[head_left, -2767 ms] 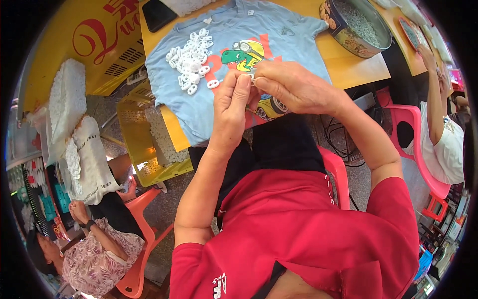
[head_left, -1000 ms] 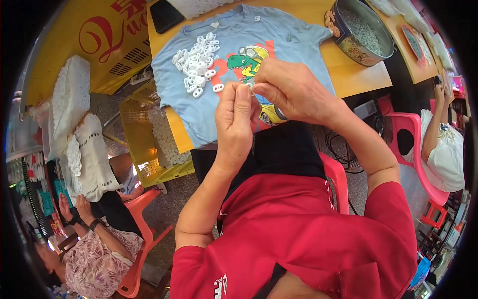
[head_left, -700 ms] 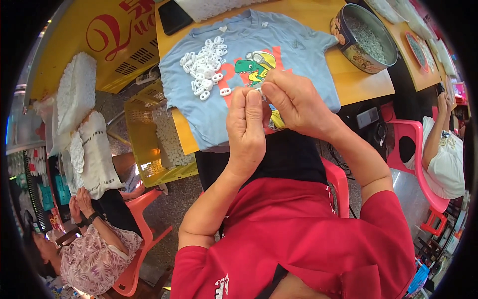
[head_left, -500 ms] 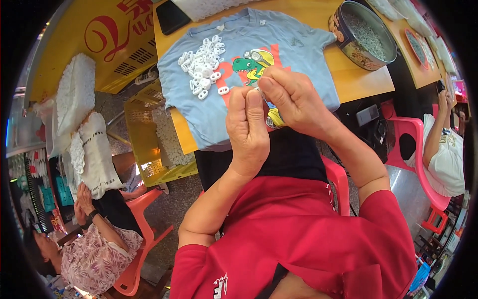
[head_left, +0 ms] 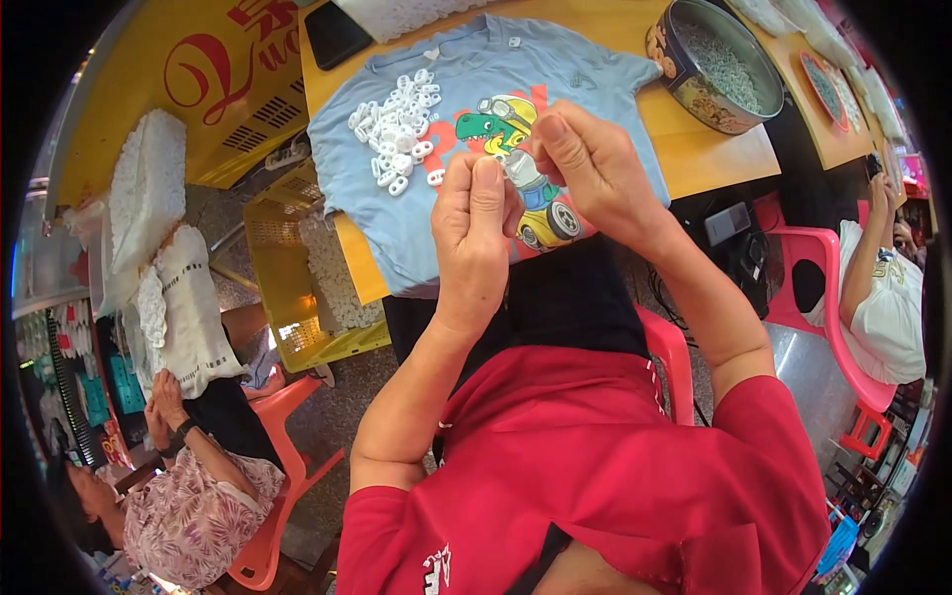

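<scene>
My left hand [head_left: 470, 238] is closed, thumb pressed on the bent forefinger, above the front part of a blue-grey T-shirt [head_left: 372, 243] spread on the table. My right hand [head_left: 600, 178] pinches thumb against fingers a little to the right and farther off. Whatever either pinch holds is hidden or too small to name. A gap lies between the two hands, with the shirt's cartoon print [head_left: 540, 188] showing through it. Beyond my left hand lies a heap of small white oval plastic pieces [head_left: 397, 124] with two holes each. One more white piece [head_left: 515, 42] sits near the shirt's collar.
A round tin [head_left: 674, 91] of small metal parts stands at the far right of the yellow table [head_left: 724, 164]. Near the far left lies a black phone [head_left: 335, 36]. A yellow crate [head_left: 268, 258] with white pieces is at left. People sit on both sides.
My hands have drawn apart from their touching pinch. The left has moved a little left, the right slightly to the right and away from me.
</scene>
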Tool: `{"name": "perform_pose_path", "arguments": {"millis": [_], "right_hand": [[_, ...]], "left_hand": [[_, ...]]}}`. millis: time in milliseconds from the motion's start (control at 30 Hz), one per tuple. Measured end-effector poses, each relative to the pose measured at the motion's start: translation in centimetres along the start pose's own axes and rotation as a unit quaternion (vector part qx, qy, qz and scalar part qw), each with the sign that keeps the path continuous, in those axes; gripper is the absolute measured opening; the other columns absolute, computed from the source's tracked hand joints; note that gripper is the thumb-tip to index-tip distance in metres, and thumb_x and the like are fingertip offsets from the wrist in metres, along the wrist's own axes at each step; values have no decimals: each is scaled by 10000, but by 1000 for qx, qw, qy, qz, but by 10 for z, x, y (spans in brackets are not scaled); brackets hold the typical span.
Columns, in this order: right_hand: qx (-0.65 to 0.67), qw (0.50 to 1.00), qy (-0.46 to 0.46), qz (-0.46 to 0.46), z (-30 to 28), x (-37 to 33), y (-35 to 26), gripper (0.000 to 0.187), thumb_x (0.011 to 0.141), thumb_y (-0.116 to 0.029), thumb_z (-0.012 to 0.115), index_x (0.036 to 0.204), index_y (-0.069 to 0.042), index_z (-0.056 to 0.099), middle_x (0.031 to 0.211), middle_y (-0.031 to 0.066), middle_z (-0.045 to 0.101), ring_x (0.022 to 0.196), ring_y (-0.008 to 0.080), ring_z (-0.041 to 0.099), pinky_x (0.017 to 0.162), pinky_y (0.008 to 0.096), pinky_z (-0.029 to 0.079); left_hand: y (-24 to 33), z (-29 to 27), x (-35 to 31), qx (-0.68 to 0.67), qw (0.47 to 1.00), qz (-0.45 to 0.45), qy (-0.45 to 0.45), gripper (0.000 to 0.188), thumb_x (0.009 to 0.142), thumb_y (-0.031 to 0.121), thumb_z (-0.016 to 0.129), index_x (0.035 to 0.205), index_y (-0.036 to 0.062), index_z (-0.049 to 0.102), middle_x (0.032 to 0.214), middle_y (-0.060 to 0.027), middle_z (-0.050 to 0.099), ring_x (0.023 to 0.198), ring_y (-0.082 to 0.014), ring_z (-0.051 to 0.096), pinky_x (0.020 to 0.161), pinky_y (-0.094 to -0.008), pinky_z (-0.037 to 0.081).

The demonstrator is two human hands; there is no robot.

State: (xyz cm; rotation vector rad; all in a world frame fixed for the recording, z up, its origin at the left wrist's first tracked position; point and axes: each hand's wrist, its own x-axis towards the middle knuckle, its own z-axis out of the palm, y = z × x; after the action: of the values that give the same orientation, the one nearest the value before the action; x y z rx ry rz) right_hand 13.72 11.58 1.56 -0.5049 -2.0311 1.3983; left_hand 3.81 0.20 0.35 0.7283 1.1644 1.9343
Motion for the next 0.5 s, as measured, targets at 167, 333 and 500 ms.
{"name": "perform_pose_path", "arguments": {"millis": [167,333,500], "right_hand": [[-104,984,-67,-125,-1,-1,-3,312,1025,-249,482,880,15,562,703,47,517,622,128,484,566,277,404],[-60,989,-66,-119,7,-6,-3,255,1011,-197,504,876,15,547,701,58,502,612,144,471,557,284,390],[16,995,-54,-85,14,-12,-12,233,1013,-160,486,859,11,523,701,58,489,599,146,456,549,290,383]], "left_hand": [[3,-3,-9,61,998,30,-12,222,1045,192,434,860,70,447,682,48,392,599,-32,334,526,-204,307],[3,-3,-14,80,996,42,-13,209,1044,185,434,873,67,457,688,56,392,610,-23,335,524,-203,297],[-1,1,-16,58,996,69,-5,186,1044,179,434,898,66,463,719,54,406,629,-25,341,533,-201,303]]}}
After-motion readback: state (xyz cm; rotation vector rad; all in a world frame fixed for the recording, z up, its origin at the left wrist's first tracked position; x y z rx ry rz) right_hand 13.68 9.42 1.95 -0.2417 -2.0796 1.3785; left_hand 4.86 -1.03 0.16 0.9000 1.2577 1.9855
